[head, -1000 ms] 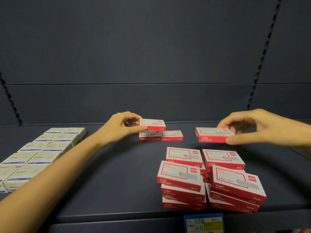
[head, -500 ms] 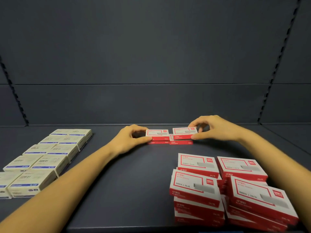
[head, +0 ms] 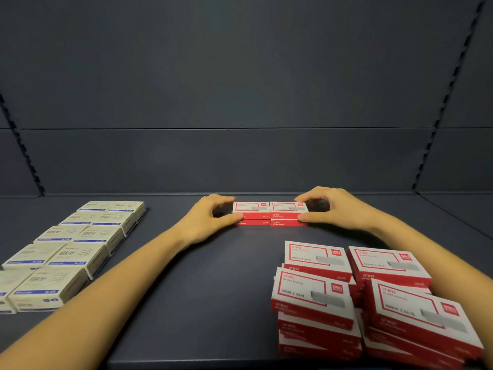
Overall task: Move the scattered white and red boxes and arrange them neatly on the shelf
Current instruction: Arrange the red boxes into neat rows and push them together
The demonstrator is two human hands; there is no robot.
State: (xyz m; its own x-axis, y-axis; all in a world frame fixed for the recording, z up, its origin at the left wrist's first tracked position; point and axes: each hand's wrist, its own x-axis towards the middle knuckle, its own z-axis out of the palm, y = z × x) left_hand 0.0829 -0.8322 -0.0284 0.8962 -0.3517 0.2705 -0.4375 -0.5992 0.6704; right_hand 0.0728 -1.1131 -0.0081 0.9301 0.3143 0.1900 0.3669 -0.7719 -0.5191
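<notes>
In the head view, the upper left box (head: 250,208) is pinched by the left hand (head: 210,217), thumb on its front edge and fingers curled behind. The upper right box (head: 288,208) is gripped likewise by the right hand (head: 330,209). Both are set side by side, touching, seemingly atop two lower boxes (head: 253,222) at the rear of the shelf (head: 213,289). A loose red pile (head: 346,289) is seen front right.
</notes>
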